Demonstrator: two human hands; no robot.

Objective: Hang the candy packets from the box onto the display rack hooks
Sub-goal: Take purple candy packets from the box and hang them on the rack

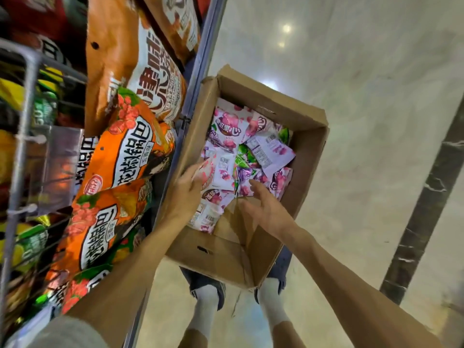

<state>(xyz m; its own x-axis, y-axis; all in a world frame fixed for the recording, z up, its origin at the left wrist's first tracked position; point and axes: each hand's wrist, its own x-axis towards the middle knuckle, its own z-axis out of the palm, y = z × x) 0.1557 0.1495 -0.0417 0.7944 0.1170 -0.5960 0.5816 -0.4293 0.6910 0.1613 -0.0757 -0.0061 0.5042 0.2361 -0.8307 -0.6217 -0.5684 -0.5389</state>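
An open cardboard box stands on the floor below me, holding several pink, purple and green candy packets. My left hand reaches in over the box's left wall, its straight fingers touching a pink packet. My right hand hovers over the packets near the box's front, fingers spread and holding nothing. The display rack rises at the left, with large orange snack bags hanging on it.
A grey-blue upright post of the rack runs beside the box's left wall. Glossy pale floor spreads to the right, crossed by a dark marble strip. My feet in white socks stand just behind the box.
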